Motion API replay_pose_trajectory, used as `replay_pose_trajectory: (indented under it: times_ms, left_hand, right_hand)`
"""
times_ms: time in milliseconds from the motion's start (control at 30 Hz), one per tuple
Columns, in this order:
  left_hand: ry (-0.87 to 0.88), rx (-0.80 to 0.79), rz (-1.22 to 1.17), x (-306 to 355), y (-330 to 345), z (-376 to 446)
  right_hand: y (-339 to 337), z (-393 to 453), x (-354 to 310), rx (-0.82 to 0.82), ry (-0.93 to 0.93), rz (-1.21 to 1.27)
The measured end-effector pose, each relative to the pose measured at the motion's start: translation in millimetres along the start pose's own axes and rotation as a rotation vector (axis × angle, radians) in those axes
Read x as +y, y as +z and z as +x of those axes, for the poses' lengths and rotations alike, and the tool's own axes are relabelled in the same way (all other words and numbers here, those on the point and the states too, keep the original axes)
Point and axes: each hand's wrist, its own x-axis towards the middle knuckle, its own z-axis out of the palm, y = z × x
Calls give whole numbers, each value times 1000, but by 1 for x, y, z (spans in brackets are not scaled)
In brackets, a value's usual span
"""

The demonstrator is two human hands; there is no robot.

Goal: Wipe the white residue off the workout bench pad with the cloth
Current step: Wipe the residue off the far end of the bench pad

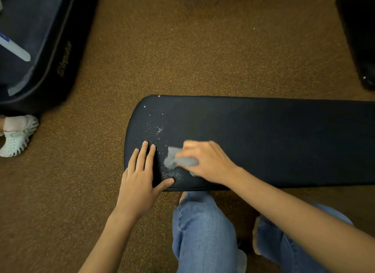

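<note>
A black padded workout bench pad (263,138) runs from the middle of the view to the right edge. White residue (159,129) speckles its rounded left end. My left hand (140,179) lies flat and open on that end, fingers spread, thumb on the near edge. My right hand (205,161) is blurred and presses a crumpled grey cloth (175,161) onto the pad just right of the left hand, below the residue.
Brown speckled carpet (182,59) surrounds the bench. A dark padded machine base (40,49) with gold lettering stands at the upper left, another person's white shoe (17,134) beside it. A black object (359,35) fills the upper right. My jeans-clad knees (203,228) are below the bench.
</note>
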Motion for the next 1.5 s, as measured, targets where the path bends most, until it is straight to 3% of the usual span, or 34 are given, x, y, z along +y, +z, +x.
replay_pose_trajectory:
  times_ms: [167, 367, 600, 800, 1100, 1233, 1367, 1500]
  left_hand:
    - [8, 6, -29, 0, 2, 1]
    - [13, 18, -55, -3, 5, -1]
    - [6, 29, -48, -4, 8, 0]
    - [0, 34, -74, -3, 9, -1]
    - [11, 38, -69, -3, 12, -1]
    - [14, 42, -75, -2, 11, -1]
    - [4, 42, -80, -2, 11, -1]
    - [7, 43, -72, -3, 12, -1]
  right_hand:
    - [-1, -22, 6, 9, -75, -26]
    - [8, 10, 2, 209, 141, -76]
    - [10, -38, 3, 92, -60, -32]
    - [7, 20, 10, 229, 5, -176]
    - [-5, 106, 19, 259, 207, -281]
    - [-21, 137, 29, 450, 265, -226]
    - [-16, 146, 34, 238, 336, -326]
    - [-15, 152, 27, 207, 344, -393]
